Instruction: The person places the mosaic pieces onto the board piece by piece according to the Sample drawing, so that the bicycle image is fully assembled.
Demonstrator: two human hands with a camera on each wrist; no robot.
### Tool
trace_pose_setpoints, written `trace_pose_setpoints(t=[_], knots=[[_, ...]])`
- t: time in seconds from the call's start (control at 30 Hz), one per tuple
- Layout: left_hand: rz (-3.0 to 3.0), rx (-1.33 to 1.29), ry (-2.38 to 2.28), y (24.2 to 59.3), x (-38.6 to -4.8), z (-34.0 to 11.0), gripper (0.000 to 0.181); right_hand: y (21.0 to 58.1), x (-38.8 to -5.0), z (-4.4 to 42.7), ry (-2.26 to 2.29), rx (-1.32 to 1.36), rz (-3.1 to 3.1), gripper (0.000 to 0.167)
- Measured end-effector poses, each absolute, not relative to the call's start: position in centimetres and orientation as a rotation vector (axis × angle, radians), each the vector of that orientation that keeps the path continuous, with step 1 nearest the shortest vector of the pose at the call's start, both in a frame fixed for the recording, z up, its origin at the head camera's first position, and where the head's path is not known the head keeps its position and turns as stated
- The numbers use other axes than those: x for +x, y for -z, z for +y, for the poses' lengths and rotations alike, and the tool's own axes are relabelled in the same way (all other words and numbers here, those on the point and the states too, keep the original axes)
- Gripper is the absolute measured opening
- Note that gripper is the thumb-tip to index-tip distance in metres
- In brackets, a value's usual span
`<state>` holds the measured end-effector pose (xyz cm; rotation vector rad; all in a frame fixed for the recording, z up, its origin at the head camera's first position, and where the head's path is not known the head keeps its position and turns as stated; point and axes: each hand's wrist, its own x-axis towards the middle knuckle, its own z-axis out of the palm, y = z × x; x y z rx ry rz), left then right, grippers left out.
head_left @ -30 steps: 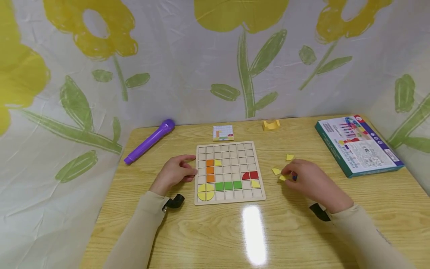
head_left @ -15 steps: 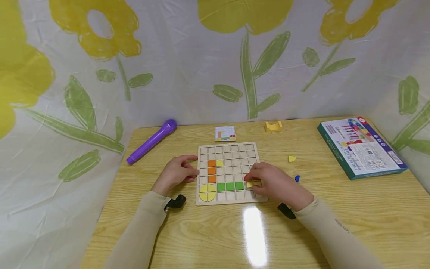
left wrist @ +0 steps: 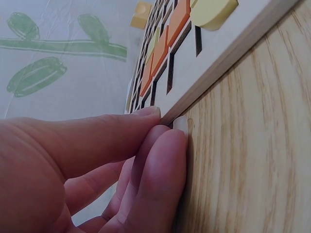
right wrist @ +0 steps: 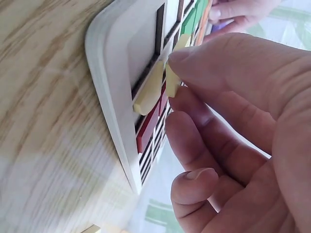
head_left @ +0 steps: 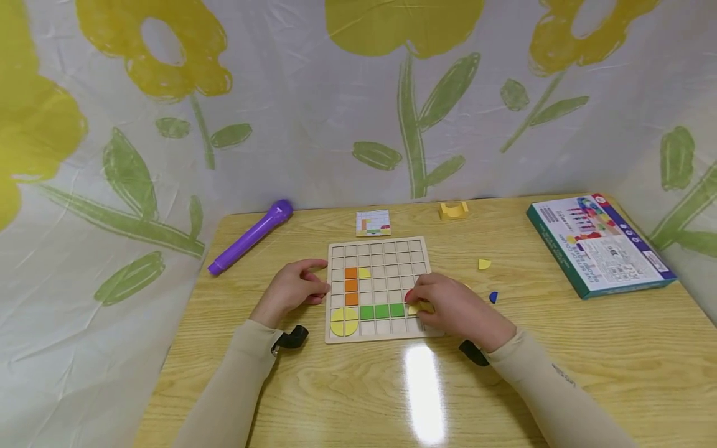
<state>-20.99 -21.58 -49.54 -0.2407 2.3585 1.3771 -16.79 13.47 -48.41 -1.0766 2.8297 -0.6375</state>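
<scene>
The wooden grid board [head_left: 381,249] lies flat on the table. My left hand [head_left: 290,291] holds its left edge, fingertips against the rim in the left wrist view. Over the lower right cells, my right hand [head_left: 456,308] pinches a yellow quarter-circle tile [right wrist: 171,80] between thumb and index finger. Beside that tile sit another yellow tile [right wrist: 149,90] and red tiles [right wrist: 148,126], mostly hidden by the hand in the head view. Orange tiles [head_left: 351,286], green tiles [head_left: 382,311] and a yellow circle of quarter tiles [head_left: 344,322] lie in other cells.
A pattern card [head_left: 373,223] lies behind the board. Right of it are a yellow block [head_left: 453,210], a loose yellow tile [head_left: 484,264], a blue tile [head_left: 493,297] and a game box [head_left: 602,246]. A purple toy microphone [head_left: 250,238] lies at the back left.
My right hand has moved left from the loose tiles to the board's lower right, bringing a yellow tile. It has barely shifted in the last half second. The left hand stays at the board.
</scene>
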Motion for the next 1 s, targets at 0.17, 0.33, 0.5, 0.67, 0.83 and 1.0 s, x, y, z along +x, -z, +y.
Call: trace_pose_setpoints(t=[0.17,0.33,0.5,0.67,0.83,1.0], knots=[[2.360,-0.225,-1.380,49.51,-20.90,-21.69,0.062,48.54,-16.76,13.31,0.638,-1.078,2.825,0.017],[2.358,-0.223,-1.390,49.56,-20.87,-21.73,0.061,48.63,-16.79,13.19,0.628,-1.080,2.830,0.016],[2.359,-0.223,-1.391,49.67,-20.86,-21.77,0.061,48.66,-16.83,13.17,0.630,-1.073,2.836,0.016],[2.357,-0.216,-1.396,49.68,-20.86,-21.74,0.062,48.70,-16.84,13.17,0.623,-1.067,2.837,0.016],[2.355,-0.217,-1.401,49.66,-20.92,-21.75,0.061,48.70,-16.88,13.14,0.629,-1.070,2.833,0.016],[2.353,-0.212,-1.404,49.66,-20.96,-21.74,0.060,48.62,-16.87,13.17,0.629,-1.070,2.828,0.016]])
